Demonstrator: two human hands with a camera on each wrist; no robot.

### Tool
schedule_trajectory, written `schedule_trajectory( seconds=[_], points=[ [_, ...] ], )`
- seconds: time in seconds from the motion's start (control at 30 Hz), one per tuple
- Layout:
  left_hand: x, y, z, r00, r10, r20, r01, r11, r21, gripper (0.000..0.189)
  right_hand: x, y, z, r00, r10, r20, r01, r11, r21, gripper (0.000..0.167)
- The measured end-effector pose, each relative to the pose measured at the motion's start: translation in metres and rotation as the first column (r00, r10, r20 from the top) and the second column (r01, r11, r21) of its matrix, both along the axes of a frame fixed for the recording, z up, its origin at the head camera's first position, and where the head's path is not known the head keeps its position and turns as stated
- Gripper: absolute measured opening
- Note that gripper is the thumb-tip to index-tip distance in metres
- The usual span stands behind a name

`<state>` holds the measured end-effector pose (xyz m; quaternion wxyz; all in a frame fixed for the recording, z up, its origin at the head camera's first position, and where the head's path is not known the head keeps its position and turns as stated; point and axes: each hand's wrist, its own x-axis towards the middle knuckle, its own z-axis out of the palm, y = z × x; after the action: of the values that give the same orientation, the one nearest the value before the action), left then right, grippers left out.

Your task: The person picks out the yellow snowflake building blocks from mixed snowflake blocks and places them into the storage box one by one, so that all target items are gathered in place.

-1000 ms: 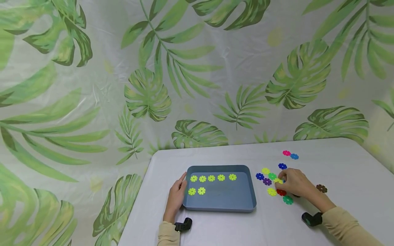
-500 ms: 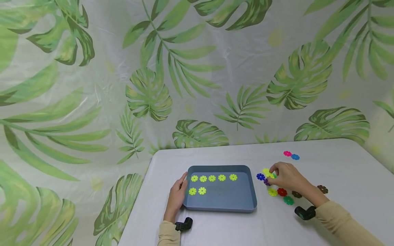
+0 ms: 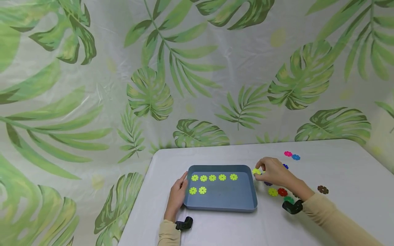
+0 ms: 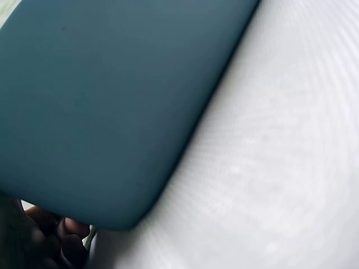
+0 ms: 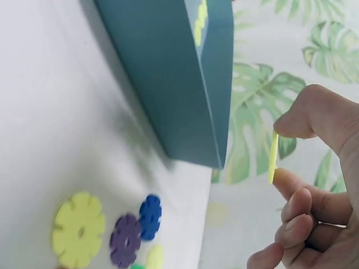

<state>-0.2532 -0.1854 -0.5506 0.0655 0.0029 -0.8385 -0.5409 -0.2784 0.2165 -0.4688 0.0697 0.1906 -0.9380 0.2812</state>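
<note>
In the head view, my left hand [image 3: 176,195] holds the left side of a shallow blue-grey tray [image 3: 229,199]; the left wrist view shows its curled fingers [image 4: 72,246] by the tray's outer wall [image 4: 112,112]. Yellow flower-shaped discs [image 3: 212,177] lie in the tray, several across the back and two in front at the left. Just right of the tray's back right corner, my right hand [image 3: 275,172] pinches another yellow flower-shaped disc [image 3: 256,171] by its edges, between thumb and index finger. The right wrist view has that disc [image 5: 273,158] edge-on, above the table.
Right of the tray lie loose discs: yellow [image 3: 273,192], red [image 3: 282,192], green [image 3: 288,199] and brown [image 3: 323,189]. Pink [image 3: 288,153] and light blue [image 3: 296,157] ones lie farther back. The right hand partly covers others. A leaf-print curtain [image 3: 197,68] hangs behind the white table.
My right hand has carried the yellow disc left from the loose pile to beside the tray's back right corner. The left hand and tray stay in place.
</note>
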Motion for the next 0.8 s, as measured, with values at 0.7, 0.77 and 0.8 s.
schedule_trajectory(
  seconds=[0.7, 0.77, 0.8],
  points=[
    [0.001, 0.000, 0.002, 1.000, 0.011, -0.014, -0.011, 1.000, -0.007, 0.042, -0.014, -0.080, 0.012, 0.976, 0.215, -0.039, -0.212, 0.975, 0.065, 0.021],
    [0.001, 0.000, 0.001, 1.000, 0.009, -0.018, -0.010, 1.000, -0.009, 0.042, -0.015, -0.086, 0.013, 0.967, 0.250, -0.043, -0.247, 0.967, 0.062, 0.020],
    [0.001, 0.000, 0.001, 1.000, 0.008, -0.019, -0.009, 1.000, -0.010, 0.042, -0.016, -0.089, 0.012, 0.963, 0.264, -0.042, -0.262, 0.963, 0.060, 0.020]
  ],
)
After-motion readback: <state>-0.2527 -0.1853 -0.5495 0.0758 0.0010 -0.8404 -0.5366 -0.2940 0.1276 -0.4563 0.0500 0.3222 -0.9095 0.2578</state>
